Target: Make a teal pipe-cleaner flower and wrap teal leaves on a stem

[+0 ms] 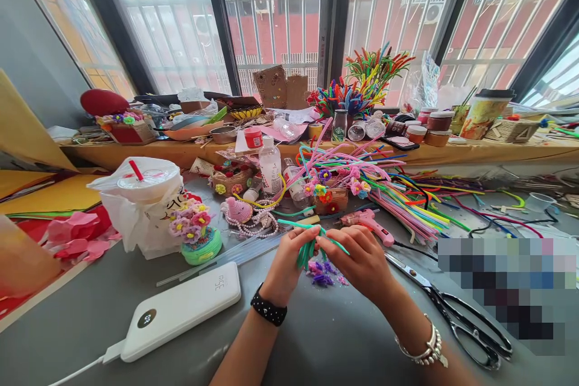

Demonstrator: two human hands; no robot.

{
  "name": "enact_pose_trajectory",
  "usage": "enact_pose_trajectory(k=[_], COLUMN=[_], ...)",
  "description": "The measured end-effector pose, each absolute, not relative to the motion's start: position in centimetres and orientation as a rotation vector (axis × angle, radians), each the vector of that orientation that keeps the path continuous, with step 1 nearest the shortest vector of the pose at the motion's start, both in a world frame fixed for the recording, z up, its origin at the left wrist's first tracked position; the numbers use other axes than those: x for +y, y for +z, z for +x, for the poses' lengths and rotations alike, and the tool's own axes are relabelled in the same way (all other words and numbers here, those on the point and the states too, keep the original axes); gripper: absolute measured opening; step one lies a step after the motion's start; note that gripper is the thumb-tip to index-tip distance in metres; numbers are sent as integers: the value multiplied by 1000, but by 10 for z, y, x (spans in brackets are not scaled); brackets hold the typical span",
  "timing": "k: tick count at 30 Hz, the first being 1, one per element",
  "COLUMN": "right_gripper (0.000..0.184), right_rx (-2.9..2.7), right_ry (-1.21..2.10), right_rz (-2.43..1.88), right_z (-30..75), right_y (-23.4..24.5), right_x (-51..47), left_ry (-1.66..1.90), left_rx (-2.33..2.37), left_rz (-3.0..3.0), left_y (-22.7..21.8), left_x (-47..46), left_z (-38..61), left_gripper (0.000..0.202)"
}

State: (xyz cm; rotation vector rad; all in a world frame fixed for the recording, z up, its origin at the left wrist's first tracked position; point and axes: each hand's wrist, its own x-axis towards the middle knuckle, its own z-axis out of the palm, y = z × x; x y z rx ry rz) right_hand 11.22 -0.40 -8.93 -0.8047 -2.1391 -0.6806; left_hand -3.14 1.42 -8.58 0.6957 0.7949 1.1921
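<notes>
Green pipe cleaners (306,255) are bunched between my two hands, above the grey table. My left hand (287,256) is closed around the bunch, and one strand sticks out past its fingers to the left. With thumb and fingers, my right hand (362,259) pinches a green strand at the top of the bunch. The fingertips of both hands almost meet there, so the exact grip is partly hidden. Just beyond and below the hands lie small purple and pink clippings (323,274). A pink hot glue gun (368,223) rests behind my right hand.
Large scissors (452,304) lie at the right, beside a blurred patch. A white power bank (183,310) with a cable is at the left. Behind it stand a pipe-cleaner flower pot (201,244) and a bagged drink cup (147,205). Loose pipe cleaners (402,208) spread across the back right.
</notes>
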Motion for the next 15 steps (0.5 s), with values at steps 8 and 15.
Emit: enact_pose_trajectory(k=[8,15], right_gripper=[16,15], right_rx=[-2120,-1844], right_ry=[-536,-347], right_rz=[-738,-787], right_z=[109,111], right_y=[-92,-88], right_x=[-5,-3], left_ry=[1211,1135], left_rx=[796,686], left_rz=[647,829], left_y=[-84,-82], left_x=[12,12], left_z=[-31,-38], left_gripper=[13,16])
